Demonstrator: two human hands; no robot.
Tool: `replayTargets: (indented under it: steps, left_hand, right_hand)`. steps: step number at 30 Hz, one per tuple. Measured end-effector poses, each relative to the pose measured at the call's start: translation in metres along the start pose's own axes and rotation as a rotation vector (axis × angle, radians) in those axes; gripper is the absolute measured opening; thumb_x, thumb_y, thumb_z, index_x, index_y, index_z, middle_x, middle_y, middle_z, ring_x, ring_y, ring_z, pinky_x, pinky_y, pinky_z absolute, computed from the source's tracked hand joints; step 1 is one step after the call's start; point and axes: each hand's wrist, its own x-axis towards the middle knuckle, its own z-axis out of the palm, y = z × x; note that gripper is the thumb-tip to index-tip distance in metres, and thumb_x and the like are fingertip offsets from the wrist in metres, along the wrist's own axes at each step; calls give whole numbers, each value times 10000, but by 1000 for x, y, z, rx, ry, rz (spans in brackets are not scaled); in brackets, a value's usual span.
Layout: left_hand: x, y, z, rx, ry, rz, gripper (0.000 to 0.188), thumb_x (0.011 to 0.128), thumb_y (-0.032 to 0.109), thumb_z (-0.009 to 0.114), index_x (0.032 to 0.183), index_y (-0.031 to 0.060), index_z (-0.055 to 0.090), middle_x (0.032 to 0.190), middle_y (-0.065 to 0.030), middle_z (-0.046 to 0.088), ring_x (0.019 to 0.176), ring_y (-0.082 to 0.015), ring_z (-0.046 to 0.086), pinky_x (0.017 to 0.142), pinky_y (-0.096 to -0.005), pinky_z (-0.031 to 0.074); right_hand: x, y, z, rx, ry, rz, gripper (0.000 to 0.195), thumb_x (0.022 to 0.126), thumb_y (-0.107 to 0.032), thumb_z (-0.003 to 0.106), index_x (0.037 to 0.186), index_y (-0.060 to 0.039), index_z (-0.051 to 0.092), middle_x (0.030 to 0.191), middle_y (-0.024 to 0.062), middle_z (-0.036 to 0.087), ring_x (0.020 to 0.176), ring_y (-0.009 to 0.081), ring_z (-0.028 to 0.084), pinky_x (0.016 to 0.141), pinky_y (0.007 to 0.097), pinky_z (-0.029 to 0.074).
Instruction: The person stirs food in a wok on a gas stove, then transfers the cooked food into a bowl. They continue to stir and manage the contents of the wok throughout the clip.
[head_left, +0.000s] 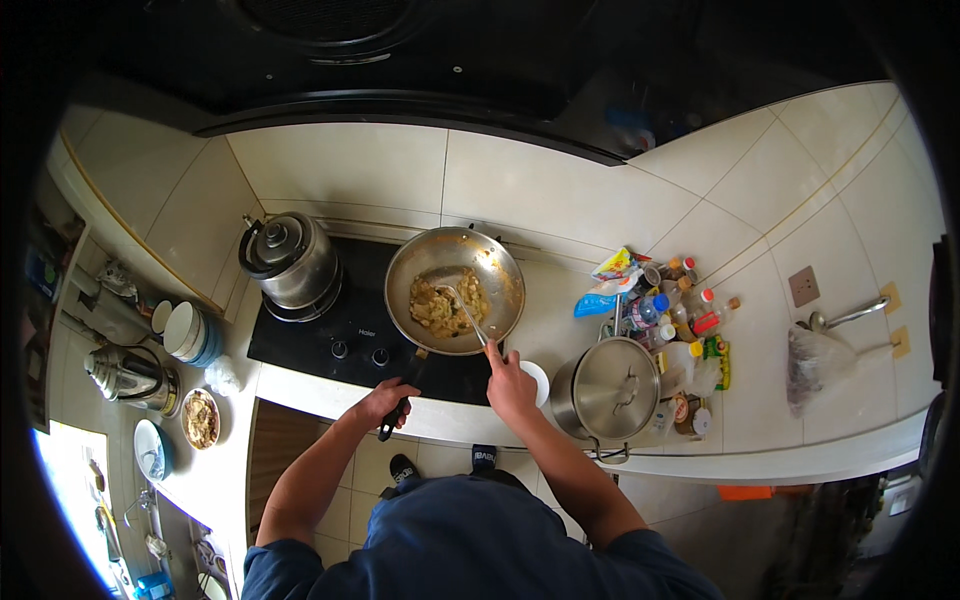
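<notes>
A steel wok (504, 281) stands on the black gas hob (307, 371), tilted a little towards me. My left hand (388, 405) is closed round its black handle (401, 411). In my right hand (511, 382) is the handle of a metal cooking utensil (470, 315), its head down in the wok. Chopped, pale yellow-brown food (442, 315) lies in the lower left part of the wok, with reddish oil on the wall. The utensil's head is partly buried, so its exact shape is hard to tell. A white bowl or plate (535, 381) sits just right of my right hand.
Left on the hob is a steel kettle (294, 259). A lidded steel pot (619, 386) and several condiment bottles (660, 304) stand on the right counter. Stacked bowls (187, 330), a plate of food (200, 420) and a metal flask (135, 379) are at left. A range hood (450, 75) hangs above.
</notes>
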Motion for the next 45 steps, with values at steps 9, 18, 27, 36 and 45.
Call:
replayTargets:
  steps: [9,18,27,36,45]
  left_hand:
    - [-3,-2,4,-43,23,23,250,944,266,702,979,67,554,662,-63,566,472,-194,558,433,-339,457]
    - [16,-1,-3,-93,0,-26,238,967,257,656,998,33,581,712,-106,603,508,-234,601,463,-384,515]
    - [20,3,8,98,106,-54,168,922,183,648,897,56,542,611,-63,506,416,-199,503,388,-385,439]
    - [27,-1,23,351,324,56,256,828,123,752,945,-29,582,551,-71,524,403,-187,527,366,-360,443]
    - [9,-45,42,403,413,84,260,784,165,755,916,-31,647,602,-79,604,480,-195,598,466,-368,503]
  right_hand:
    - [-8,11,-18,-12,7,31,692,856,-77,661,1517,-125,463,1052,145,575,685,341,667,580,464,557]
    - [1,-20,15,157,-22,29,702,875,-50,627,1539,-141,419,1138,201,541,713,407,662,594,519,534]
    - [-58,18,38,931,145,133,566,973,-245,704,1457,-38,495,1054,152,630,799,293,690,646,401,576]
    - [-110,114,110,1410,-259,1186,627,1007,-577,546,1109,40,589,868,124,635,631,269,679,553,409,584]
    - [-85,129,143,1534,-314,1216,495,1033,-453,509,953,25,609,756,132,643,570,286,661,514,428,569]
